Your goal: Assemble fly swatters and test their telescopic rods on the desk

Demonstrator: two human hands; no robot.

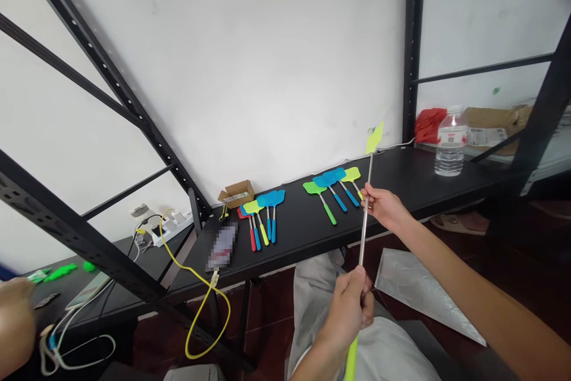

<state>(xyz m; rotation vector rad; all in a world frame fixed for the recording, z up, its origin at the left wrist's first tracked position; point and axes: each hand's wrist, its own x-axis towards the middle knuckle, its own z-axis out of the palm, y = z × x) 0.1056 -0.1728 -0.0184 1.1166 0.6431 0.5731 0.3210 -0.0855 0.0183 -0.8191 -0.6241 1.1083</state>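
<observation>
A yellow-green fly swatter with a long metal rod is held up in front of me, its head tilted near the wall. My left hand is closed round the lower rod, just above the yellow-green handle. Higher up, the fingers of my right hand pinch the same rod. Beyond it on the black shelf lies a group of fly swatters in green, blue and yellow. Farther left rests another group of fly swatters with red, blue and yellow handles.
A pixelated phone-like item with a yellow cable lies left, near a small cardboard box. A water bottle stands right. Black metal posts frame the shelf. Another person's hand shows at far left.
</observation>
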